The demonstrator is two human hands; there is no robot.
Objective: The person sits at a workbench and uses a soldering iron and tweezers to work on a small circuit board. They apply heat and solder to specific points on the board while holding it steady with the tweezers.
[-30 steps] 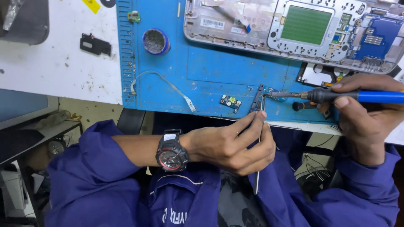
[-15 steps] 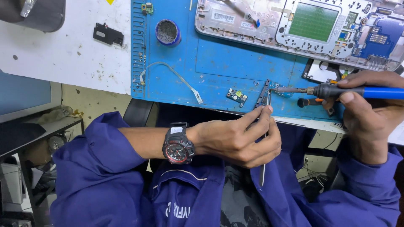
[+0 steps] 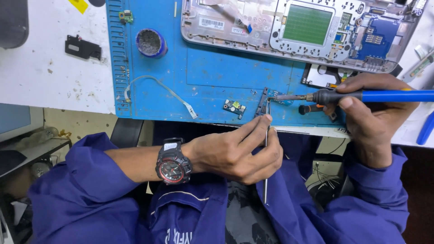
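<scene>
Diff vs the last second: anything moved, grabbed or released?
Nothing taken up or let go. Only the view shifted a little, so the blue mat sits slightly differently in frame. The left hand still pinches the thin solder wire up to the small blue board; the right hand still holds the blue-handled soldering iron, tip at that board. Loose green board and flat cable unmoved.

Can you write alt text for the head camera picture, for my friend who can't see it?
A person's right hand holds a blue-handled soldering iron to a small circuit board on a blue mat, while the left hand pinches a thin strand of solder wire beside it. An opened laptop shell lies behind.
</scene>
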